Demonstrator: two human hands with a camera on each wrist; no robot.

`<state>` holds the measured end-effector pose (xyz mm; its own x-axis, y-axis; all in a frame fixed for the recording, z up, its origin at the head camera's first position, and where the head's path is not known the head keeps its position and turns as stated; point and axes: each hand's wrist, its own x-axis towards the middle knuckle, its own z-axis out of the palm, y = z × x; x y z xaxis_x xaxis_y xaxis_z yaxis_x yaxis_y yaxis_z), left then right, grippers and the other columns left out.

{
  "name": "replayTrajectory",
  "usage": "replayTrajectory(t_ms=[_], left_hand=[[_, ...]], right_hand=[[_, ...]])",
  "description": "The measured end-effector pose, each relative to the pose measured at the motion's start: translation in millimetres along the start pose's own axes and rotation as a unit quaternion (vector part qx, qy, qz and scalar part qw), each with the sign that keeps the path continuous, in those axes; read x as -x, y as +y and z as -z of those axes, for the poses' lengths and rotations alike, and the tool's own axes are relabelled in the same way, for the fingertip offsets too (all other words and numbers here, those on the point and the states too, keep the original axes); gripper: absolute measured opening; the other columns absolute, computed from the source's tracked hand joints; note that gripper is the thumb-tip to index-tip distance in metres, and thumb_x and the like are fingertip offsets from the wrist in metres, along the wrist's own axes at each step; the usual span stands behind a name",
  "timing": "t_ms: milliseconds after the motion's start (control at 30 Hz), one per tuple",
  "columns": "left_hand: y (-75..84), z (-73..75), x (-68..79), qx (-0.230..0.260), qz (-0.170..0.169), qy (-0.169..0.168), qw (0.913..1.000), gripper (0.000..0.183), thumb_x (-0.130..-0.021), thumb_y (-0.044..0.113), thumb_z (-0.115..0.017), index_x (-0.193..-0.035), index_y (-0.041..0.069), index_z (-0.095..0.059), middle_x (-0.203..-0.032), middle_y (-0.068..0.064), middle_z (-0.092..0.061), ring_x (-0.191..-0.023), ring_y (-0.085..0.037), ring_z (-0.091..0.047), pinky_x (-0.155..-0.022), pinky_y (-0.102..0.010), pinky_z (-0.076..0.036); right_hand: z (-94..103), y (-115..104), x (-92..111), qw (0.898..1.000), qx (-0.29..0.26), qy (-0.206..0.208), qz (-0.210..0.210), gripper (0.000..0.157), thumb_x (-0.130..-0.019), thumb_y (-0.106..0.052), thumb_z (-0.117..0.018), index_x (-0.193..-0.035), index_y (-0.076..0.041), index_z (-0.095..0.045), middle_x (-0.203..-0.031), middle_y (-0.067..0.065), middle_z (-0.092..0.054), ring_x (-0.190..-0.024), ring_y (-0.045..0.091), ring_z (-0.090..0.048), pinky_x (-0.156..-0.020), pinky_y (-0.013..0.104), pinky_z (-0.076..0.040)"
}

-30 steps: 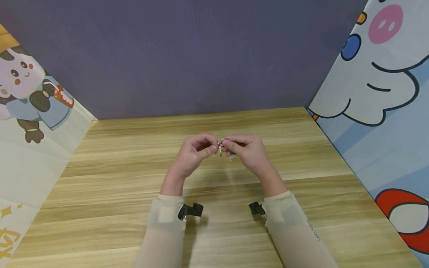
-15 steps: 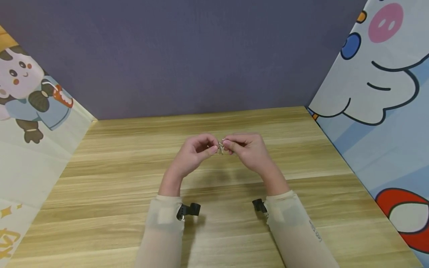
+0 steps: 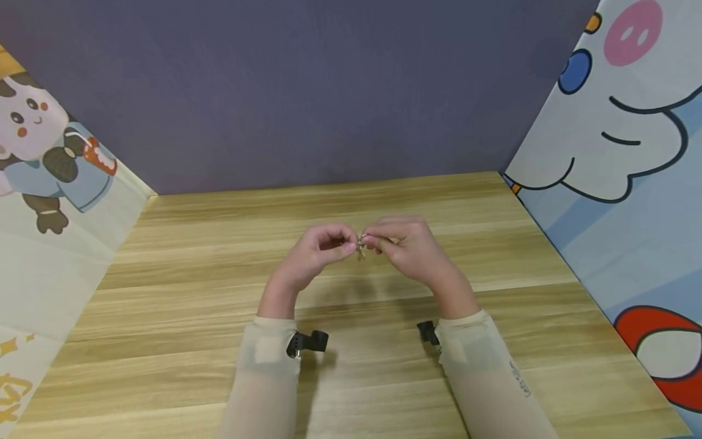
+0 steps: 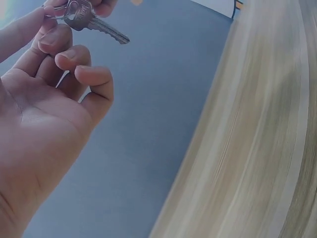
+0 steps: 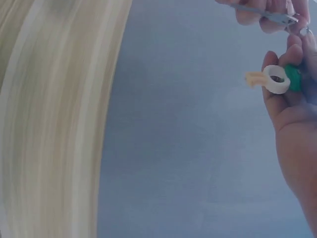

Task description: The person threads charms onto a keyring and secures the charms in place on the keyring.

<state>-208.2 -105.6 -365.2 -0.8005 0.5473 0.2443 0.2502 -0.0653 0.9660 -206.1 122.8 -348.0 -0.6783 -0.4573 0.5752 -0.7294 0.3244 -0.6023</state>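
A metal key [image 4: 104,29] hangs between my two hands, its toothed blade pointing away from the fingers in the left wrist view. Thumb and index finger of my left hand [image 3: 315,256] pinch the thin metal key ring [image 4: 55,17] that passes through the key's head. Opposite it, my right hand [image 3: 410,249] pinches the ring's other side, fingertips close to the left ones. Against the right fingers lies a small charm with a white loop [image 5: 276,79], a green part [image 5: 293,77] and a peach-coloured piece [image 5: 255,78]. Fingers partly hide the ring.
Both hands are above a wood-grain table [image 3: 208,341]. A dark grey-blue panel [image 3: 329,91] stands behind it, with cartoon-printed panels on the left [image 3: 44,256] and right [image 3: 620,244]. Black straps [image 3: 312,341] sit at both wrists.
Both hands stay together with small finger movements. The key between them has turned and hangs slightly lower. The charm, visible below the right fingers earlier, is out of sight in the head view now.
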Motion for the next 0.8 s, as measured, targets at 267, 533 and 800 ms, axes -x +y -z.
replayTrajectory(t_ms=[267, 533, 800], left_hand=[[-2.3, 0.6, 1.0, 0.033, -0.020, -0.001, 0.9993, 0.015, -0.098, -0.006, -0.059, -0.104, -0.019, -0.061, -0.094, 0.005, -0.071, -0.089, -0.009, -0.063, -0.084, -0.026, -0.053], [-3.1, -1.1, -0.7, 0.071, -0.065, -0.013, 0.9953, 0.021, -0.096, -0.009, -0.058, -0.096, 0.006, -0.072, -0.093, 0.007, -0.071, -0.089, -0.009, -0.063, -0.084, -0.026, -0.053], [-6.2, -5.0, -2.0, 0.106, -0.102, -0.017, 0.9890, 0.033, -0.096, -0.011, -0.058, -0.093, 0.017, -0.075, -0.093, 0.005, -0.071, -0.090, -0.009, -0.063, -0.084, -0.024, -0.052]], right_hand=[[0.3, -1.2, 0.1, 1.000, -0.011, -0.014, 0.001, 0.009, -0.096, -0.001, -0.076, -0.095, -0.005, -0.084, -0.081, 0.004, -0.077, -0.070, 0.011, -0.065, -0.064, 0.024, -0.055], [-1.7, -5.3, 1.3, 0.994, -0.087, -0.005, -0.065, 0.010, -0.097, -0.001, -0.074, -0.097, -0.004, -0.084, -0.083, 0.007, -0.077, -0.071, 0.013, -0.065, -0.064, 0.025, -0.054], [-5.8, -5.0, 2.6, 0.986, -0.142, 0.015, -0.085, 0.010, -0.096, 0.005, -0.072, -0.100, 0.005, -0.082, -0.086, 0.017, -0.077, -0.070, 0.011, -0.067, -0.063, 0.031, -0.059]])
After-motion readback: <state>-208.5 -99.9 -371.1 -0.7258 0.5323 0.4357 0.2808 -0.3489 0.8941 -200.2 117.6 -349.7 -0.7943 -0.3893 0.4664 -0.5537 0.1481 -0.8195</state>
